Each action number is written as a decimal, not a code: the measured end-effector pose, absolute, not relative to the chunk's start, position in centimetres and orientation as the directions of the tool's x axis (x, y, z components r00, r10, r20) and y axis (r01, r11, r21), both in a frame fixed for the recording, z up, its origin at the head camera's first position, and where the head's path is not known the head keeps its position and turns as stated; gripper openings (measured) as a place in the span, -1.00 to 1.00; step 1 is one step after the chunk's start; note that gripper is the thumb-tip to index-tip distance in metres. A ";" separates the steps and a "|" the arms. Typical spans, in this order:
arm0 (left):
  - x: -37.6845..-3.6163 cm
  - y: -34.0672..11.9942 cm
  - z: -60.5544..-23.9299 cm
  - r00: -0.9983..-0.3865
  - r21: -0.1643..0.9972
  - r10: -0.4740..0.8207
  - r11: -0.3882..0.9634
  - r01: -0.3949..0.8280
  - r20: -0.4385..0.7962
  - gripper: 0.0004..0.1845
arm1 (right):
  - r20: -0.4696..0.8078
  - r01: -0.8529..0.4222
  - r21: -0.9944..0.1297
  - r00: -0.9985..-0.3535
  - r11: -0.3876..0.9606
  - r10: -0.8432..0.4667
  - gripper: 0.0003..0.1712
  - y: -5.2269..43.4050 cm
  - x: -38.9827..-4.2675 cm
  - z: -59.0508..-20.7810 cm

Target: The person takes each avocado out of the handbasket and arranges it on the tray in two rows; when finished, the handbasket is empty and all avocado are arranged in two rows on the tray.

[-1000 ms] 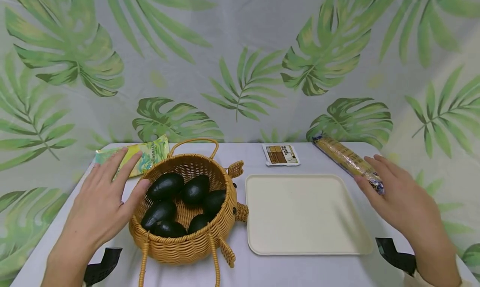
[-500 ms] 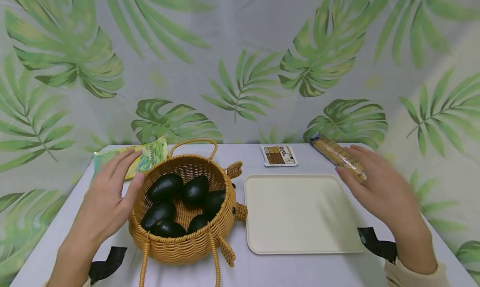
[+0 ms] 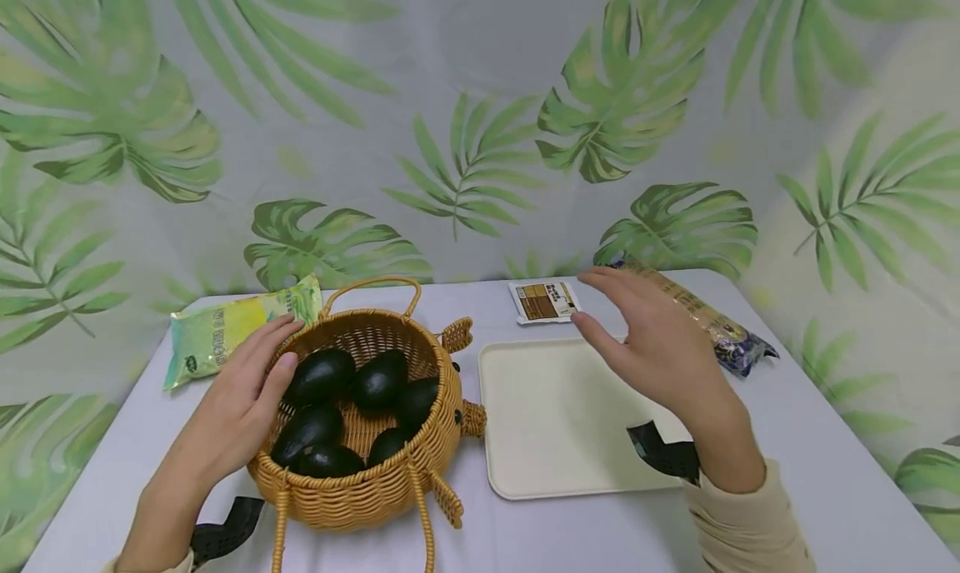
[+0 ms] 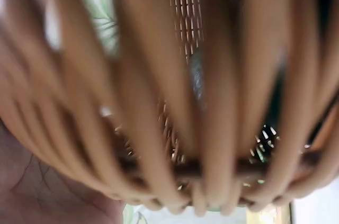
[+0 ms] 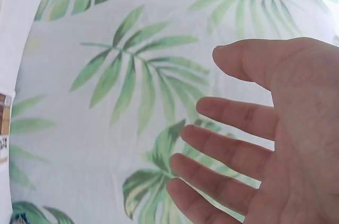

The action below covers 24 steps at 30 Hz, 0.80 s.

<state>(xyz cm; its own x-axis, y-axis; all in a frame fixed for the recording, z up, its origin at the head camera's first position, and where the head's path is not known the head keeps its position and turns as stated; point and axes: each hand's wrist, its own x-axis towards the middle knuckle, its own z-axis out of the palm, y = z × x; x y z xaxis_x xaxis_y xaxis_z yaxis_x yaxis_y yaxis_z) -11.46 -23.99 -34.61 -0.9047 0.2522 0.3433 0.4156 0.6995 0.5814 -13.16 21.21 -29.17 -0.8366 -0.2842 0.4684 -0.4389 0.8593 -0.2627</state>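
Avocados (image 3: 322, 375): dark green-black, glossy, all piled in wicker basket (image 3: 375, 494); none on cream tray (image 3: 547, 440). Nothing moved yet, judging by layout. Left hand (image 3: 232, 415) relaxed, fingers draped over basket rim, avocados just beyond fingertips. Right hand (image 3: 652, 348) empty, fingers spread, above tray's far edge; brown snack packet (image 3: 543, 300) just beyond.

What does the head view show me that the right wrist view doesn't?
Only the head view shows the wicker basket of avocados, the left hand at its rim, the cream tray, the green packet and the long wrapped roll.

Only the right wrist view shows the palm side, fingers spread, holding nothing.

Both show the right hand and the leaf-print backdrop.
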 end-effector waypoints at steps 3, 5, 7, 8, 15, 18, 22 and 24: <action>-11.6 -24.1 -34.8 -0.909 0.597 0.270 0.688 0.413 0.318 -0.48 | 0.470 -0.466 -0.257 -0.826 0.847 -0.312 -0.46 20.0 -13.5 -29.3; -11.6 -24.2 -34.9 -0.911 0.610 0.279 0.678 0.410 0.302 -0.48 | 0.466 -0.477 -0.258 -0.823 0.840 -0.324 -0.46 19.3 -13.6 -29.3; -11.6 -24.2 -34.9 -0.914 0.615 0.285 0.676 0.405 0.288 -0.48 | 0.458 -0.489 -0.258 -0.821 0.833 -0.340 -0.45 18.6 -13.6 -29.4; -11.6 -24.3 -35.0 -0.914 0.615 0.290 0.676 0.406 0.285 -0.48 | 0.453 -0.496 -0.259 -0.820 0.829 -0.350 -0.45 18.3 -13.7 -29.4; -11.5 -24.7 -35.3 -0.902 0.631 0.339 0.645 0.431 0.268 -0.44 | 0.405 -0.548 -0.268 -0.810 0.792 -0.424 -0.43 15.6 -14.0 -29.4; -11.4 -24.8 -35.4 -0.906 0.650 0.345 0.635 0.418 0.246 -0.43 | 0.392 -0.579 -0.270 -0.796 0.769 -0.462 -0.43 14.4 -14.2 -29.3; -11.5 -24.7 -35.5 -0.917 0.652 0.341 0.651 0.389 0.207 -0.40 | 0.394 -0.620 -0.274 -0.770 0.735 -0.502 -0.46 13.1 -14.3 -29.2; -11.7 -24.6 -35.4 -0.920 0.648 0.341 0.660 0.381 0.194 -0.38 | 0.395 -0.639 -0.274 -0.756 0.719 -0.522 -0.47 12.5 -14.3 -29.2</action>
